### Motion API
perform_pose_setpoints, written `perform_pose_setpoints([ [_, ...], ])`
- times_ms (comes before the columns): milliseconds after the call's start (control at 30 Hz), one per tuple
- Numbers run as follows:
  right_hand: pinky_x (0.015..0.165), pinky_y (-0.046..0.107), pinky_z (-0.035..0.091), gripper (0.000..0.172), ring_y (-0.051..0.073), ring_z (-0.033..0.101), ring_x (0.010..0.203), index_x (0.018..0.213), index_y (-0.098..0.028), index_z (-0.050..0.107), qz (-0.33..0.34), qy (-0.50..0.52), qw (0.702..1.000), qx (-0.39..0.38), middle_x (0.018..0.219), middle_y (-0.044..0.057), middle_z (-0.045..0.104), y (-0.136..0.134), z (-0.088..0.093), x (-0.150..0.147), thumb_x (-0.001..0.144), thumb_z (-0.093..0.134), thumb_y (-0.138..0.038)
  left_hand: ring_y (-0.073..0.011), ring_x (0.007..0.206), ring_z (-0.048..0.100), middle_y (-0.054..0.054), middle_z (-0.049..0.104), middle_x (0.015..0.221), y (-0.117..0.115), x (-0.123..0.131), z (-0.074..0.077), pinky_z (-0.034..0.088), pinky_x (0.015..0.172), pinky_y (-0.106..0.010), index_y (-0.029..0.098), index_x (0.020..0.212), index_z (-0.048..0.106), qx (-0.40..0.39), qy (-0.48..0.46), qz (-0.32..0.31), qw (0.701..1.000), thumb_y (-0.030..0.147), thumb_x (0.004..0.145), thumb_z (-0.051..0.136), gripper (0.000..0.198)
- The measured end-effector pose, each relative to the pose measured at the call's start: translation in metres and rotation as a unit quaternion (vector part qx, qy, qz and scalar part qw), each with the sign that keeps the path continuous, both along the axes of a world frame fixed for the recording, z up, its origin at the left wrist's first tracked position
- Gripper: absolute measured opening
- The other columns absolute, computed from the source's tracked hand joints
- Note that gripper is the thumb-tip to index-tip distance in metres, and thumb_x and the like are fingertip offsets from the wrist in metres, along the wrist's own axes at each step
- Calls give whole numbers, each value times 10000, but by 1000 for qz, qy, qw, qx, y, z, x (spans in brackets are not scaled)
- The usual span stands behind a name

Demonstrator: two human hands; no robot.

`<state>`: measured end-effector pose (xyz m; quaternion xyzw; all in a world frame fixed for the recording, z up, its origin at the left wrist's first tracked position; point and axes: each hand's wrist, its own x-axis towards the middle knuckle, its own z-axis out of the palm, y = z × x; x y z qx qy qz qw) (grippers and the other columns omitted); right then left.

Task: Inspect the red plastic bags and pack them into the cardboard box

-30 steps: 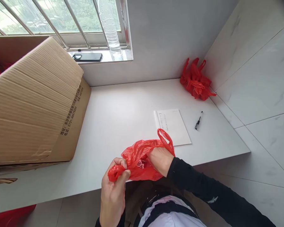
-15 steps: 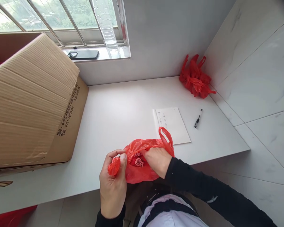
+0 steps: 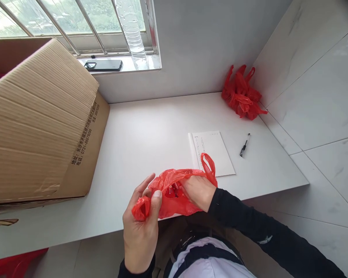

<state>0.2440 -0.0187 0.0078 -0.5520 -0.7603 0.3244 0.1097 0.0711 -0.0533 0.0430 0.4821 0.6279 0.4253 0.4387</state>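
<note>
A thin red plastic bag (image 3: pixel 174 207) is held at the table's front edge, its mouth facing up. My left hand (image 3: pixel 143 226) grips the bag's left handle between thumb and fingers, with the index finger raised. My right hand (image 3: pixel 198 190) reaches inside the bag; its fingertips are hidden there, so what they hold does not show. Within the bag lie small red packets (image 3: pixel 174 189) with printed characters. The bag's other handle loop (image 3: pixel 208 166) stands up beside my right wrist.
On the white table (image 3: pixel 145 135) lie a booklet (image 3: pixel 217 150) and a pen (image 3: pixel 244 146). A crumpled pile of red bags (image 3: pixel 242 94) sits in the far right corner. A large cardboard box (image 3: pixel 52 127) stands left. A phone (image 3: pixel 107 65) and a water bottle (image 3: pixel 133 38) occupy the windowsill.
My right hand has shifted slightly right, still inside the bag. The left index finger has lifted off the bag's edge, and the bag has risen a little.
</note>
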Motion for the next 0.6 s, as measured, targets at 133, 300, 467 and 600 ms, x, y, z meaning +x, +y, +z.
perform_pose_setpoints([
  [133, 770, 344, 477, 199, 279, 656, 888, 1017, -148, 654, -26, -17, 999, 10, 976, 100, 707, 0, 1, 2, 847, 552, -125, -135, 666, 560, 24, 577, 751, -3, 3, 2, 546, 724, -246, 303, 1292, 622, -7, 31, -53, 998, 463, 831, 679, 491],
  [300, 875, 360, 484, 244, 294, 630, 1043, 1104, -163, 650, -49, 9, 998, 48, 1141, 115, 683, 3, -5, 6, 901, 514, -151, -167, 718, 590, -9, 614, 805, -3, 6, 3, 540, 743, -282, 266, 1283, 622, -20, 22, -59, 998, 474, 837, 659, 494],
  [467, 821, 379, 487, 223, 301, 641, 966, 1053, -174, 658, -48, 5, 996, 68, 1037, 107, 702, 10, -15, 14, 885, 518, -129, -176, 749, 618, -30, 660, 885, -3, 4, -1, 543, 763, -298, 270, 1283, 617, -7, 20, -70, 997, 457, 845, 663, 478],
  [600, 696, 320, 461, 162, 244, 639, 826, 1003, -193, 631, -16, 3, 996, 88, 929, 57, 688, 11, -15, 18, 882, 537, -140, -151, 682, 616, -43, 683, 980, -4, 3, -1, 562, 700, -285, 288, 1307, 606, -2, 23, -68, 997, 440, 865, 654, 470],
])
